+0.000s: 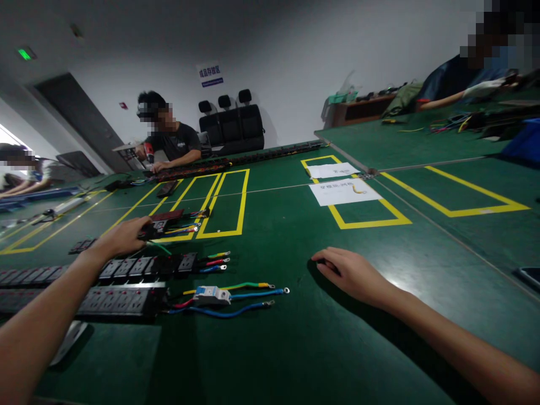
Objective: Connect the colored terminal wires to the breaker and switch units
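My left hand [124, 237] reaches across the rows of socket strips, its fingers closed on the end of a dark socket strip [159, 226] from which coloured wires with ring terminals stick out. Nearer to me lie a socket strip with short wires [135, 266] and another socket strip [113, 302]. A small white circuit breaker [212, 295] sits among the nearest strip's green, blue and red leads. To the right, my right hand [350, 273] rests on the green table with curled fingers; nothing shows in it.
Yellow tape rectangles mark the green table [278, 236]. Paper sheets [343, 192] lie beyond my right hand, with a small yellow piece on them. Across the table a person [177, 143] holds a red power drill [148, 152]. Other people work at far left and upper right, near a blue bin [525, 143].
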`<state>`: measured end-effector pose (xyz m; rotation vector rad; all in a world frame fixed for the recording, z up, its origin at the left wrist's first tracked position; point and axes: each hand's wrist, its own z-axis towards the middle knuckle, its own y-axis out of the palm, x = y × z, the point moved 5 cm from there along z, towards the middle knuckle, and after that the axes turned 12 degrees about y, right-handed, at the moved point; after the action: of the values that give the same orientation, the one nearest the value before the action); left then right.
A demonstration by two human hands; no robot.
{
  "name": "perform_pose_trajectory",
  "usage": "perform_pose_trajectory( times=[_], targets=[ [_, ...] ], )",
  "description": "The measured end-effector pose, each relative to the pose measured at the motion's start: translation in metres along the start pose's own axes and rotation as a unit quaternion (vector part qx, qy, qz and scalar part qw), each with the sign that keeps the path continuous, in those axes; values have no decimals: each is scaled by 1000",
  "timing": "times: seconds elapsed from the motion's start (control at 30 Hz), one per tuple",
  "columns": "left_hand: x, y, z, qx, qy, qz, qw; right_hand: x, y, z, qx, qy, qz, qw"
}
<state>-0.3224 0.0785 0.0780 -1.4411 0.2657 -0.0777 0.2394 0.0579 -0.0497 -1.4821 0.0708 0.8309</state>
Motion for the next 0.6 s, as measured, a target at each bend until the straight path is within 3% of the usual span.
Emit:
perform_pose_trajectory(
  times=[0.17,0.4,0.6],
  targets=[
    [7,-2,6,-35,22,41,998,1,1,0,-8,2,-9,1000],
    [20,-4,12,-5,29,62,998,1,0,0,1,-1,0,1000],
    [18,-33,16,48,-5,71,996,3,2,0,-12,3,-9,1000]
  ],
)
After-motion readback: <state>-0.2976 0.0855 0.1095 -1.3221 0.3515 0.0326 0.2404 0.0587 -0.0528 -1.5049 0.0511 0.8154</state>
